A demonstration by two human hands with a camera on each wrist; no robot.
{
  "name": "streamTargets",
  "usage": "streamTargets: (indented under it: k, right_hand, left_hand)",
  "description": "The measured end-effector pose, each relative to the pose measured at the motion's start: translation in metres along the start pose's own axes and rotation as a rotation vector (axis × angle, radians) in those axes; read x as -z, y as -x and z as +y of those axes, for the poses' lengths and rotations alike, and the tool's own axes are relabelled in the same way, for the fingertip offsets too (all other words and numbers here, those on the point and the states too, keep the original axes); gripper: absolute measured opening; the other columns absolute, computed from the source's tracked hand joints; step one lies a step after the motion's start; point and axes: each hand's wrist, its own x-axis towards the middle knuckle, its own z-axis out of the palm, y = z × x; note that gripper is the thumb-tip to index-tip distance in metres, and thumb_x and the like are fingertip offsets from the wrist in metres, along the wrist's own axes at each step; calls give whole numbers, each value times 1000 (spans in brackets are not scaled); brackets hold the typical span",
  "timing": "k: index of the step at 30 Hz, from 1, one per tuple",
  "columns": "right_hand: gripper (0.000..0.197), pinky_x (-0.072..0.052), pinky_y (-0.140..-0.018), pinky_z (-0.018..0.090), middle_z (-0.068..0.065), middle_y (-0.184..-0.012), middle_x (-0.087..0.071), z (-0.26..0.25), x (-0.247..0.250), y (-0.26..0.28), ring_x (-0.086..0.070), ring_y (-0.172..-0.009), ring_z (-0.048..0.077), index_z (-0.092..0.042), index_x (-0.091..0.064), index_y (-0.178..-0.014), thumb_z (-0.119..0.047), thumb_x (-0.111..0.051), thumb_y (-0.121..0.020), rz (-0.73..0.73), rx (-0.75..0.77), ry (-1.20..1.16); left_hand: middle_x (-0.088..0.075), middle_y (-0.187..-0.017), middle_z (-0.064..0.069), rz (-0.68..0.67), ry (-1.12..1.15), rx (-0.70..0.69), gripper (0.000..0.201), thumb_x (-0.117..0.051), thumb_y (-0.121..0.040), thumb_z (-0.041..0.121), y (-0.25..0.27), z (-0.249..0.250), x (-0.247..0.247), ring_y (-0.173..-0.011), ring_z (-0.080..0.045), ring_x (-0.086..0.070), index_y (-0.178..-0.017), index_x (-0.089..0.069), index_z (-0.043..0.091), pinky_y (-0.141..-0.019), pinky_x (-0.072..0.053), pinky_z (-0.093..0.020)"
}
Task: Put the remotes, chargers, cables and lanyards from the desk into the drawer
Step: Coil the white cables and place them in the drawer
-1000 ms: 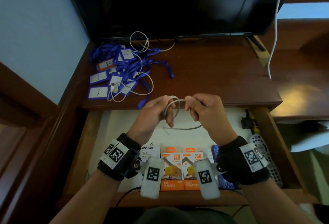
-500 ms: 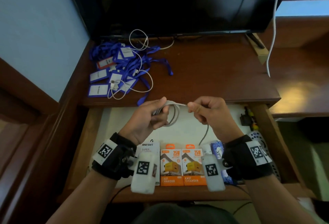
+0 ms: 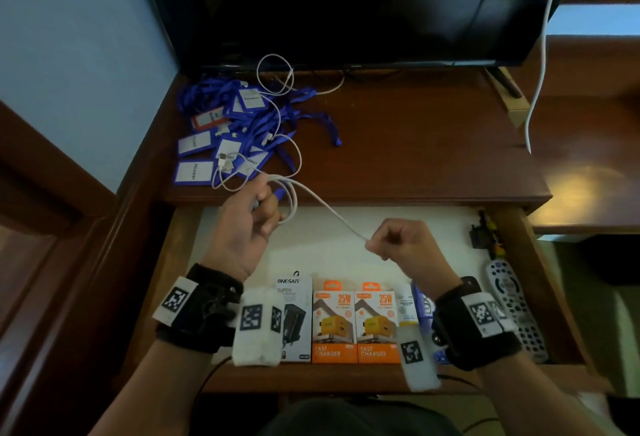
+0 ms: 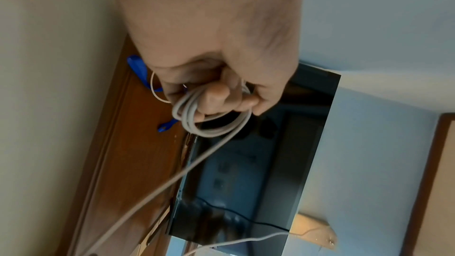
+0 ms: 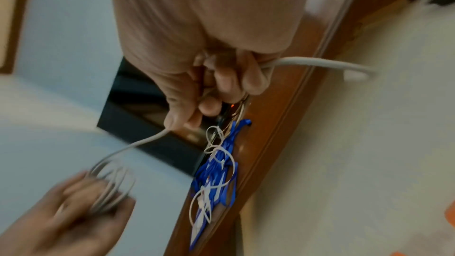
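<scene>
A white cable (image 3: 325, 210) stretches taut between my two hands above the open drawer (image 3: 346, 245). My left hand (image 3: 256, 213) grips its coiled loops (image 4: 209, 122) at the desk's front edge. My right hand (image 3: 391, 241) holds the cable's free stretch (image 5: 317, 62) in a fist lower and to the right. Blue lanyards (image 3: 235, 123) with badge holders lie heaped at the desk's back left, and a second white cable (image 3: 277, 113) snakes over them. In the drawer lie boxed chargers (image 3: 353, 321) and a grey remote (image 3: 516, 311).
A dark TV screen (image 3: 346, 2) stands at the back of the wooden desk (image 3: 415, 144). A white cord (image 3: 540, 64) hangs at the right. Small dark items (image 3: 485, 234) sit in the drawer's right back corner. The drawer's white floor (image 3: 329, 255) shows between my hands.
My hands have drawn apart: the left went up and left with the coil, the right went down and right, pulling a length of cable straight between them.
</scene>
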Motion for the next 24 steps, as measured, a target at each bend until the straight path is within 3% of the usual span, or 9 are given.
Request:
streamTargets:
  k: [2, 4, 7, 10, 13, 18, 21, 24]
  right_hand:
    - [20, -45, -56, 15, -1, -56, -59, -8, -11, 3, -51, -51, 2, -15, -66, -64, -7, -72, -81, -115, 9, 144]
    - [22, -44, -54, 14, -7, -53, -58, -16, -22, 5, -51, -49, 1, -21, -66, -65, -9, -72, -82, -211, 21, 220]
    - [19, -43, -53, 14, -12, -46, -56, -30, -33, 6, -52, -46, 3, -18, -68, -68, -8, -70, -84, -312, 44, 238]
    - [17, -42, -51, 18, -9, -47, -54, -44, -38, 5, -48, -44, 6, -10, -70, -70, -8, -67, -87, -351, 98, 223]
    - [19, -38, -51, 24, -7, -48, -50, -53, -38, 2, -42, -44, 7, -7, -69, -72, -12, -64, -90, -282, 163, 196]
    - [21, -29, -48, 14, -15, -45, -50, -59, -31, 2, -41, -44, 5, -14, -65, -70, -10, -63, -90, -136, 219, 164]
    - [19, -28, -48, 12, -20, -48, -51, -58, -25, 0, -42, -45, 3, -10, -66, -71, -10, -63, -90, -63, 245, 161]
    - [15, -28, -47, 17, -8, -49, -45, -53, -20, -3, -35, -45, 5, -4, -64, -78, -13, -67, -88, 16, 261, 126]
  left_hand:
    - [-24, -52, 4, 85, -3, -28, 37, -47, -99, 32, -2, 0, -6, -48, -12, -21, -64, -40, 21, -48, -34, -21]
    - [-25, -55, 3, 111, -69, -69, 37, -47, -99, 31, 0, 0, -14, -50, -11, -24, -64, -40, 20, -44, -32, -19]
    - [-28, -55, 2, 78, -273, -134, 39, -42, -101, 31, 7, -2, -25, -47, -11, -32, -64, -43, 19, -52, -36, -22]
    - [-34, -53, 2, 23, -400, -191, 36, -38, -102, 30, 9, -8, -30, -49, -12, -38, -73, -49, 13, -55, -40, -21]
    - [-43, -56, 0, -56, -504, -222, 34, -38, -103, 26, 10, -15, -33, -53, -12, -47, -77, -52, 10, -57, -44, -15]
    - [-55, -62, 0, -180, -656, -192, 36, -39, -102, 26, 13, -21, -36, -57, -6, -52, -74, -54, 9, -61, -42, -15]
    - [-51, -53, 0, -271, -654, -86, 37, -41, -102, 28, 12, -21, -32, -53, -16, -52, -74, -57, 11, -62, -44, -27]
    - [-38, -51, -2, -349, -592, -6, 35, -46, -98, 31, 12, -21, -30, -45, -14, -41, -79, -59, 5, -53, -40, -24]
